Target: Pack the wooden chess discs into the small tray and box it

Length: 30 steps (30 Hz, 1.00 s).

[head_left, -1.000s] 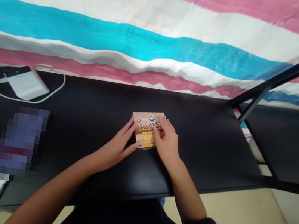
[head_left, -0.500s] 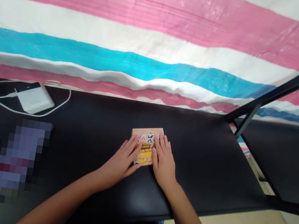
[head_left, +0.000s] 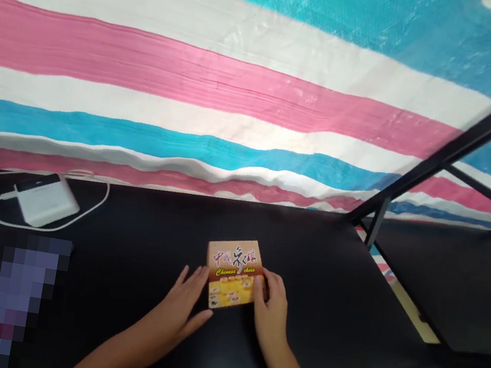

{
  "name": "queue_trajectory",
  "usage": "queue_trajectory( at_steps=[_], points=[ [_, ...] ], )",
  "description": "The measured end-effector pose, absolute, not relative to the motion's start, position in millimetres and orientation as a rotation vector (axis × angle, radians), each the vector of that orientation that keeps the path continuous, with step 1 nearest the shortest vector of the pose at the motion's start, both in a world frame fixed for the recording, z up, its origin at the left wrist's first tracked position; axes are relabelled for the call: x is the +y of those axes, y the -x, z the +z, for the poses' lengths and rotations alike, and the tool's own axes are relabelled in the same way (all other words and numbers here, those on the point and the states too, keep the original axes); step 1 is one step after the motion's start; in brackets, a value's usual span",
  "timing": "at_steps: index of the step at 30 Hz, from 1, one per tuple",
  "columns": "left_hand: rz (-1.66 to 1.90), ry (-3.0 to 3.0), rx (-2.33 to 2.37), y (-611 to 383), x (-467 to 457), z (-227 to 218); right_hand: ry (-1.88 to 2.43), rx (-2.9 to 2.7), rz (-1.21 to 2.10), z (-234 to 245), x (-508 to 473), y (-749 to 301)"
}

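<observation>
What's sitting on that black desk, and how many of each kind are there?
Chinese chess box: 1
Flat white device: 1
White cable: 1
Pixelated item, kind unclear: 1
Total: 4

Item count, head view, lower centre: one left hand (head_left: 177, 307), one right hand (head_left: 270, 315), and one Chinese chess box (head_left: 233, 274). Left of frame: one white power bank (head_left: 47, 200) and one white cable (head_left: 97, 207). Lower left: one pixelated patch (head_left: 6, 308), contents uncountable. Lower frame: one black desktop (head_left: 339, 298). Right of frame: one further black panel (head_left: 444, 284) and four black metal bars (head_left: 466, 141). Upper frame: one striped plastic sheet (head_left: 198, 71).
</observation>
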<state>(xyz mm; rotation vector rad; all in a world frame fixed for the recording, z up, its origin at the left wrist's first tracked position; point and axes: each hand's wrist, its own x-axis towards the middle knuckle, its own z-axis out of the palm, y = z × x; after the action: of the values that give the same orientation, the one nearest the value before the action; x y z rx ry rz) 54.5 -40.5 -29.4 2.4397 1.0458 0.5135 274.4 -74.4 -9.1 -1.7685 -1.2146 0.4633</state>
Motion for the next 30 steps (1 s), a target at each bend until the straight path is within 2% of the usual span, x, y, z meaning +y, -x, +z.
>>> queue_trajectory(
  at_steps=[4, 8, 14, 19, 25, 30],
  points=[
    [0.564, -2.434, 1.103, -47, -35, -36, 1.726, -1.281, 0.478, -9, -70, -254],
    [0.569, -2.393, 1.176, -31, -25, -24, 1.685, -1.352, 0.531, -2, -63, -251],
    [0.647, -2.227, 1.379, -12, -14, 9, 1.897, -1.079, 0.516, -1, -51, -297],
    [0.506, -2.185, 1.395, -13, -12, 5, 1.857, -1.055, 0.661, -9, -53, -323],
    [0.421, -2.231, 1.376, -18, -8, -5, 1.927, -1.258, 0.395, -11, -57, -312],
    [0.452, -2.229, 1.378, -15, -9, -5, 1.894, -1.283, 0.395, -14, -57, -314]
  ],
)
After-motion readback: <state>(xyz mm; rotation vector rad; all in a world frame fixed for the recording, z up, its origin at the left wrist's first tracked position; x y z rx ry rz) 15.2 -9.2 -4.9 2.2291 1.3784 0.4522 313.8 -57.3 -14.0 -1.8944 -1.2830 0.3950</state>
